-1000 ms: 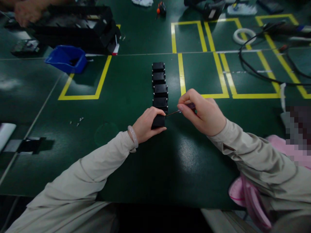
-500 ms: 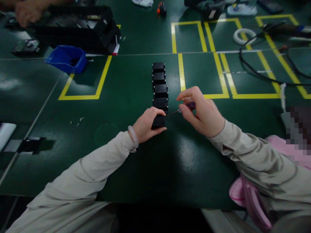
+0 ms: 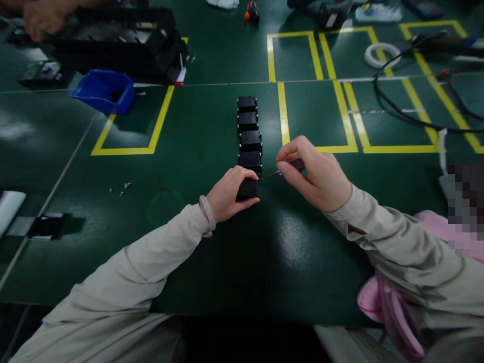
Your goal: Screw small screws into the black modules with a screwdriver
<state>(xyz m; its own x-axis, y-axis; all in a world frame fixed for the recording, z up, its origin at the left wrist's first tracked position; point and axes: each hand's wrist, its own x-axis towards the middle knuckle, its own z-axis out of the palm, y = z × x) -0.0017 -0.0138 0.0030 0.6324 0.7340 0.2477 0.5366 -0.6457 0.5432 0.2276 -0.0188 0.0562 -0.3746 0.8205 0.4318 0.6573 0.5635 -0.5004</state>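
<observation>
My left hand [image 3: 231, 194] grips a small black block [image 3: 247, 190] between thumb and fingers, at the near end of a column of similar black blocks [image 3: 250, 137] with shiny screws along their sides. In my right hand [image 3: 315, 174] is a screwdriver [image 3: 297, 164], its handle held between thumb and fingers. The thin shaft points left, and its tip meets the right edge of the held block, close to my left fingertips. Several small screws [image 3: 121, 193] lie on the green table [image 3: 204, 282] to the left.
A blue bin [image 3: 104, 93] stands at the left, before a large black housing [image 3: 113, 50]. Another person's hand [image 3: 43, 20] is beside that housing. A white tape roll [image 3: 381, 54] and a black cable [image 3: 397, 108] lie at the right. Yellow tape marks the table.
The fingers of my right hand have shifted slightly on the screwdriver handle, the thumb and index finger now closer together. My left hand and the block look unmoved.
</observation>
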